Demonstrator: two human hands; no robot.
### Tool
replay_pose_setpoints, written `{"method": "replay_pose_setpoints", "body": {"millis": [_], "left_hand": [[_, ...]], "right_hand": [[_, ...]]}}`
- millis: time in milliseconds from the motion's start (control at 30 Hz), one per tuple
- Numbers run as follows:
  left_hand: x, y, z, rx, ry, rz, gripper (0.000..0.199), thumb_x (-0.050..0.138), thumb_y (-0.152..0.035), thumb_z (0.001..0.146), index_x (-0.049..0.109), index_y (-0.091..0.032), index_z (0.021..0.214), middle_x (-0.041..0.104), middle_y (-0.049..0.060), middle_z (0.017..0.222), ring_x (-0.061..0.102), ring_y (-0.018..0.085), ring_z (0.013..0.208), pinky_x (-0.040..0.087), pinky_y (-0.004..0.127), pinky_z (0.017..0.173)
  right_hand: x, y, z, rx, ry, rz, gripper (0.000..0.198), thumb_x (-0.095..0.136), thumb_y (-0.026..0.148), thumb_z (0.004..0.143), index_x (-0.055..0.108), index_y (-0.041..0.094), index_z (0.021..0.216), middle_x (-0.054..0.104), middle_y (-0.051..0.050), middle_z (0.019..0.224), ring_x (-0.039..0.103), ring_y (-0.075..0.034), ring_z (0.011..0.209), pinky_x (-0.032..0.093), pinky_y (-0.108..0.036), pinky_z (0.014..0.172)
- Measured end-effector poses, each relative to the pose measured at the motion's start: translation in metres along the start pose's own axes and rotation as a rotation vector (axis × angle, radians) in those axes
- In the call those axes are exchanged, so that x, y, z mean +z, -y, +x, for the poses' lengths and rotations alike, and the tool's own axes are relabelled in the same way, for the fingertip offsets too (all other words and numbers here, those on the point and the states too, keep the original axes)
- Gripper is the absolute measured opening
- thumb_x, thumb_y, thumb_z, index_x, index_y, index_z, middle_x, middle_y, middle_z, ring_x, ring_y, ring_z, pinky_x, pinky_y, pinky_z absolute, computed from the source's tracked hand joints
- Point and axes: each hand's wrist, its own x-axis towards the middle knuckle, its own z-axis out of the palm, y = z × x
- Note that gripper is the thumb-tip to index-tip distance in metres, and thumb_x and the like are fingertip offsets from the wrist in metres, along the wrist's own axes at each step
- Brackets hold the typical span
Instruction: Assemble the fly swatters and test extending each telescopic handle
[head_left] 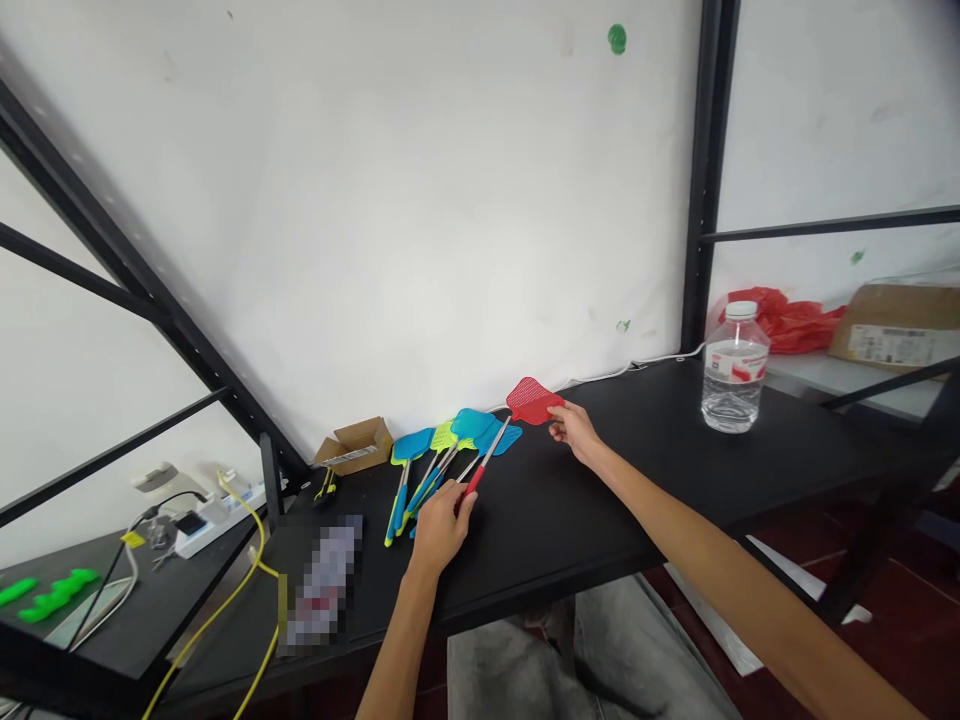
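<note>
A red fly swatter (529, 402) with a metal shaft lies slanted above the black table (637, 480). My left hand (439, 528) grips its red handle end. My right hand (574, 430) pinches the edge of the red swatter head. Just left of it, several blue and yellow-green fly swatters (442, 450) lie fanned out on the table, their handles pointing toward me.
A small open cardboard box (356, 445) sits by the wall at the left. A clear water bottle (733, 370) stands at the right. Farther right are a red plastic bag (787, 320) and a brown carton (896, 325). A white power strip (214, 515) with yellow cables lies on the lower left desk.
</note>
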Motion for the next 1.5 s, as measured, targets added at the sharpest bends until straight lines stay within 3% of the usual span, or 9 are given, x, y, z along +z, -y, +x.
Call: {"method": "replay_pose_setpoints", "body": {"millis": [233,633,900,1033,1233,1367,1500], "left_hand": [[-0.001,0.000,0.000,0.003,0.015,-0.002,0.029,0.039,-0.037,0.097,0.063,-0.021,0.092,0.059,0.003,0.078,0.059,0.018,0.070,0.038,0.027,0.058],[0.000,0.003,-0.001,0.037,0.069,-0.002,0.031,0.037,-0.034,0.098,0.064,-0.021,0.091,0.062,0.005,0.081,0.060,0.019,0.076,0.041,0.027,0.063],[0.000,0.003,-0.002,0.034,0.071,0.022,0.032,0.036,-0.034,0.098,0.064,-0.021,0.089,0.062,0.004,0.080,0.061,0.020,0.076,0.042,0.027,0.063],[0.001,0.005,-0.003,0.000,0.027,0.050,0.030,0.038,-0.034,0.097,0.064,-0.021,0.089,0.064,0.005,0.082,0.063,0.021,0.081,0.046,0.030,0.068],[0.004,0.011,-0.002,-0.071,-0.084,0.105,0.031,0.038,-0.032,0.096,0.062,-0.021,0.113,0.068,0.008,0.108,0.062,0.024,0.102,0.048,0.037,0.088],[0.006,0.012,-0.001,-0.066,-0.077,0.146,0.030,0.040,-0.031,0.095,0.064,-0.021,0.110,0.069,0.007,0.104,0.062,0.025,0.100,0.048,0.037,0.086],[0.003,0.008,0.000,-0.091,-0.097,0.215,0.029,0.041,-0.029,0.094,0.065,-0.023,0.109,0.068,0.008,0.100,0.062,0.026,0.094,0.046,0.038,0.083]], "right_hand": [[0.000,-0.001,0.000,-0.022,0.015,-0.003,0.022,0.062,0.030,0.072,0.059,0.017,0.089,0.064,-0.004,0.076,0.050,-0.007,0.044,0.033,-0.018,0.038],[-0.002,-0.001,0.002,-0.224,0.031,-0.036,0.021,0.058,0.034,0.073,0.055,0.022,0.090,0.052,0.006,0.060,0.044,-0.007,0.040,0.031,-0.019,0.036],[-0.005,-0.001,0.001,-0.282,0.139,-0.160,0.022,0.054,0.037,0.078,0.053,0.021,0.093,0.050,0.007,0.060,0.043,-0.008,0.039,0.031,-0.020,0.037],[-0.006,-0.001,-0.001,-0.280,0.208,-0.216,0.025,0.052,0.039,0.081,0.052,0.021,0.099,0.057,0.004,0.065,0.045,-0.008,0.042,0.033,-0.020,0.039],[0.001,-0.007,-0.010,-0.242,0.278,-0.561,0.030,0.048,0.043,0.085,0.058,0.020,0.103,0.066,0.000,0.069,0.049,-0.010,0.044,0.038,-0.022,0.046],[0.007,-0.008,-0.020,-0.335,0.358,-0.899,0.029,0.045,0.040,0.088,0.065,0.021,0.082,0.070,-0.001,0.069,0.059,-0.014,0.057,0.041,-0.025,0.059],[0.010,-0.006,-0.025,-0.372,0.363,-1.062,0.026,0.047,0.037,0.088,0.069,0.024,0.084,0.072,0.001,0.071,0.064,-0.017,0.071,0.040,-0.026,0.064]]}}
